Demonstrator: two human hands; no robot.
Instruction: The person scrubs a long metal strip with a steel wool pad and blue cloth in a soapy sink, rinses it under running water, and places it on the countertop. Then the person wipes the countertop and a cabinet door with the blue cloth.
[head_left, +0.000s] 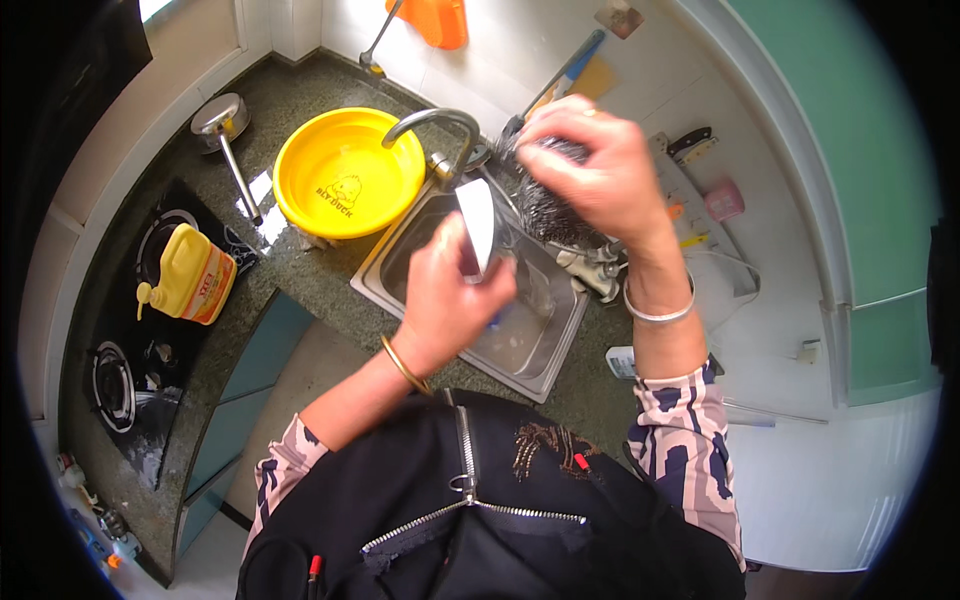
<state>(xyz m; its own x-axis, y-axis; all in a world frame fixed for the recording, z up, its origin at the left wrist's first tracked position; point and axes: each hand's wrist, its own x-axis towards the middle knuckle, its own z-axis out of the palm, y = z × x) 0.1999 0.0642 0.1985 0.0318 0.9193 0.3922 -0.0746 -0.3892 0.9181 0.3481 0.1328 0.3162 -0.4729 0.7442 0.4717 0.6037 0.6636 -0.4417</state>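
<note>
My left hand is over the sink, with its fingers around a smooth white blade-shaped object whose tapered end points up. Blur and the fingers hide the lower part, so its exact kind is unclear. To the right, my right hand is raised with thumb and fingers curled toward each other. A dark, shiny, crinkled mass shows between and below those fingers; I cannot tell whether they grip it or only pass in front. Beneath both hands lies the stainless steel sink.
A yellow plastic basin sits left of the curved faucet. On the left counter are a metal saucepan, a yellow pump jug and a gas hob. A knife hangs on a right wall rack.
</note>
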